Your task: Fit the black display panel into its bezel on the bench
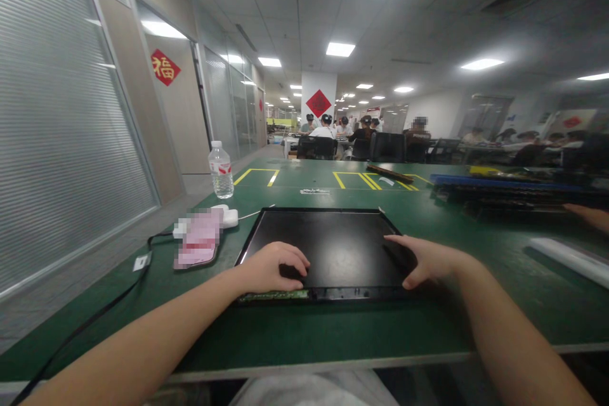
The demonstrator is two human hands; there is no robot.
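Observation:
A black flat screen panel lies face up on the green table in front of me. A bare green circuit strip shows along the left part of its near edge. My left hand is over the panel's near left part, fingers curved and thumb apart, close to the near edge. At the right side, my right hand has thumb and forefinger spread wide around the panel's right edge. Whether its other fingers touch the panel is hidden.
A water bottle stands at the left, with a pink phone and a white charger nearby. Dark strips are stacked at the right. Another person's hand reaches in near a white bar.

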